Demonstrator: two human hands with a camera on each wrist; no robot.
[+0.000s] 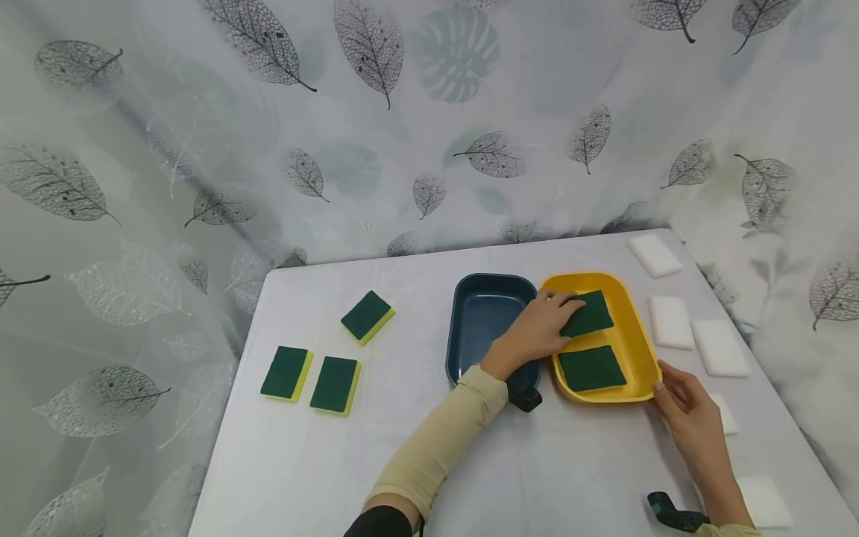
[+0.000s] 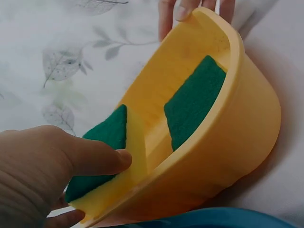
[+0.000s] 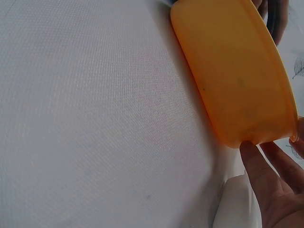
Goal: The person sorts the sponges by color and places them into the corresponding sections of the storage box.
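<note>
My left hand (image 1: 533, 328) reaches into the yellow basin (image 1: 640, 350) and pinches a green-and-yellow scouring sponge (image 1: 590, 315). In the left wrist view the thumb lies on that sponge's (image 2: 111, 130) green face, with fingertips under its yellow side. A second scouring sponge (image 1: 593, 369) lies apart from it in the basin's near half, green side up. At the basin's near right corner, my right hand (image 1: 691, 414) holds the outside between thumb and fingers. The right wrist view shows those fingers (image 3: 263, 175) against the basin's outer wall (image 3: 237, 80).
A dark blue basin (image 1: 486, 313) stands left of the yellow one, beneath my left forearm. Further left lie three scouring sponges (image 1: 367, 316), green side up. Several white sponge blocks (image 1: 671, 322) line the table's right side. A leaf-patterned curtain (image 1: 429, 134) hangs behind.
</note>
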